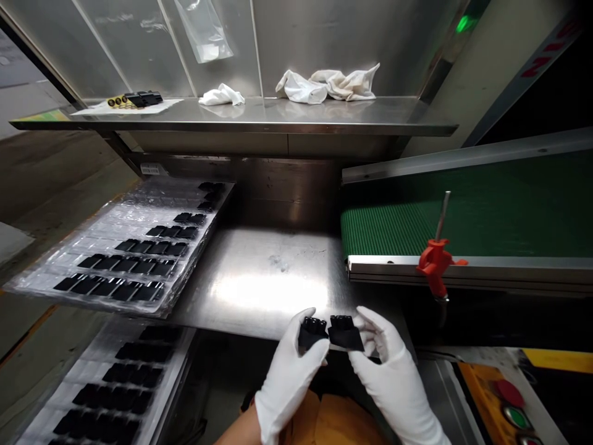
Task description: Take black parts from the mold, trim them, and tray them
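In a white glove, my left hand (293,371) grips a small black plastic part (312,332) between thumb and fingers. My right hand (389,364), gloved too, pinches a second black plastic part (343,332) of like shape. Both parts are held side by side above the front edge of the steel table (250,296), their ribbed ends pointing away from me. Some fingertips are hidden behind the parts. To the left on the table, a clear plastic tray (106,216) carries rows of similar black parts.
Below left stands another tray (78,371) of black parts. A green conveyor belt (486,210) with an orange clamp (436,266) runs at right. The steel shelf (264,117) holds crumpled white cloths (301,88) and a black and yellow item (135,99). Push buttons (514,414) sit lower right.
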### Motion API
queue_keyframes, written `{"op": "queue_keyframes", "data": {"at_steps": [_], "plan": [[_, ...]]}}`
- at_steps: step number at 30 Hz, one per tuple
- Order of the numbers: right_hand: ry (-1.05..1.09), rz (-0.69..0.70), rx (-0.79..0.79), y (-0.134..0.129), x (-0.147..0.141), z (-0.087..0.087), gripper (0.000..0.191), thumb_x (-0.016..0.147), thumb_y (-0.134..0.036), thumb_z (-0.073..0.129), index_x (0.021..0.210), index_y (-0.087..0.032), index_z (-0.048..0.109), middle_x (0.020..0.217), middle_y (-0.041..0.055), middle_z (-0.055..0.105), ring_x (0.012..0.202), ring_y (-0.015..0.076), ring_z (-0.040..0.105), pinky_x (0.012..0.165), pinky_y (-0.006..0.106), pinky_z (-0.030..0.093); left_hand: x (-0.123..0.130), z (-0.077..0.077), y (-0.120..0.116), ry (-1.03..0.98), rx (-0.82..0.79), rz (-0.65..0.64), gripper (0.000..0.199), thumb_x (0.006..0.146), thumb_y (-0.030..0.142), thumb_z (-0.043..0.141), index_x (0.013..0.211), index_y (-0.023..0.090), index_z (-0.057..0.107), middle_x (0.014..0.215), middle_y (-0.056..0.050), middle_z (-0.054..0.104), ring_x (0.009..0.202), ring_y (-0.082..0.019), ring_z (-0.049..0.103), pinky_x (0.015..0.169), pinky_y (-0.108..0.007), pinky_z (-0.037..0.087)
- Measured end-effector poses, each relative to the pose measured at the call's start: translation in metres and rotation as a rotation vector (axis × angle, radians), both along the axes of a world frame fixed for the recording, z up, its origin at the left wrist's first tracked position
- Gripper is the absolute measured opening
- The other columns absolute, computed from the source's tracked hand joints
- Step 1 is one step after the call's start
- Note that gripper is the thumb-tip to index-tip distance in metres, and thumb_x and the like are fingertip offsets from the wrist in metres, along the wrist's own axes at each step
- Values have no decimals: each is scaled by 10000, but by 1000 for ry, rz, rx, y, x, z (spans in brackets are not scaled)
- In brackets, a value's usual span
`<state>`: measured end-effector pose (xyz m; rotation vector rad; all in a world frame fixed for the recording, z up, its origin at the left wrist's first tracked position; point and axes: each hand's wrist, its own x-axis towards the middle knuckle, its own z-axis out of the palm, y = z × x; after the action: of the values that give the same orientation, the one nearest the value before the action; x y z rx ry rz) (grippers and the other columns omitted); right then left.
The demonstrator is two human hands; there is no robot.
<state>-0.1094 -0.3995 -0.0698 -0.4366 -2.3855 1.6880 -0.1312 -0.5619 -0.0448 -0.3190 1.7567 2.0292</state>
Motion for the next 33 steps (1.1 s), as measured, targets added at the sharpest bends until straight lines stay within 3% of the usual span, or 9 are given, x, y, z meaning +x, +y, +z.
{"op": "queue_keyframes", "data": {"at_steps": [3, 9, 11, 13, 17, 20, 23, 27, 33], "plan": [[112, 27, 151, -6, 4, -1, 431, 747, -242, 613, 1176, -213, 594, 955, 62, 698, 712, 158, 625, 679, 323, 549, 2, 0, 3, 138, -95, 24, 576, 790, 255, 730, 1326, 200, 527, 1317, -108, 586, 1224, -258, 521, 1099, -386, 350], [237, 44, 243, -12, 10, -19, 467, 779, -221, 608, 1242, -245, 549, 1072, 76, 671, 934, 207, 652, 816, 373, 566, 1, 5, 8, 141, -79, 96, 563, 744, 241, 770, 1271, 184, 580, 1269, -108, 620, 1238, -280, 510, 1138, -400, 279], [172, 8, 165, -13, 7, -21, 465, 773, -244, 627, 1233, -241, 554, 1065, 78, 669, 932, 211, 647, 857, 406, 558, -2, 6, 8, 126, -86, 103, 533, 734, 223, 776, 1237, 195, 601, 1269, -97, 622, 1245, -275, 504, 1139, -399, 285], [77, -33, -28, -12, 2, -20, 477, 756, -270, 656, 1220, -230, 553, 1067, 87, 668, 924, 214, 651, 854, 415, 565, -6, 7, 6, 91, 2, 65, 451, 746, 209, 763, 1177, 199, 629, 1231, -84, 641, 1215, -268, 529, 1123, -405, 325], [-94, -116, -567, -8, -11, -10, 554, 732, -335, 723, 1235, -237, 512, 1164, 101, 652, 1013, 230, 653, 751, 343, 594, -13, 6, 2, -232, 498, 127, 220, 857, 255, 648, 1037, 129, 645, 1114, -109, 660, 1102, -236, 610, 986, -363, 491], [-194, -165, -772, -5, -16, -9, 516, 718, -373, 763, 1175, -241, 562, 1169, 72, 661, 1016, 213, 652, 731, 290, 587, -18, 2, 0, -504, 808, 305, 161, 874, 213, 608, 976, 89, 613, 1087, -138, 645, 1050, -215, 640, 916, -326, 550], [-262, -153, -856, -7, -15, -16, 411, 728, -376, 765, 1080, -216, 624, 1138, 67, 672, 971, 208, 663, 800, 323, 590, -22, -4, 3, -605, 976, 419, 69, 874, 155, 586, 916, 100, 583, 1029, -121, 638, 1036, -196, 641, 934, -328, 561], [-286, -67, -877, -14, -11, -25, 370, 776, -403, 718, 1072, -193, 645, 1159, 98, 675, 992, 246, 669, 903, 424, 574, -24, -11, 6, -595, 1021, 463, 15, 868, 103, 568, 882, 100, 573, 964, -98, 629, 1008, -162, 637, 985, -309, 535], [-119, -95, -737, -18, -13, -25, 574, 671, -318, 788, 1182, -225, 544, 1160, 83, 680, 1110, 271, 637, 943, 461, 551, -16, -14, -2, -447, 781, 248, 132, 774, 65, 652, 899, 101, 624, 1005, -93, 649, 976, -177, 638, 955, -314, 518]]}}
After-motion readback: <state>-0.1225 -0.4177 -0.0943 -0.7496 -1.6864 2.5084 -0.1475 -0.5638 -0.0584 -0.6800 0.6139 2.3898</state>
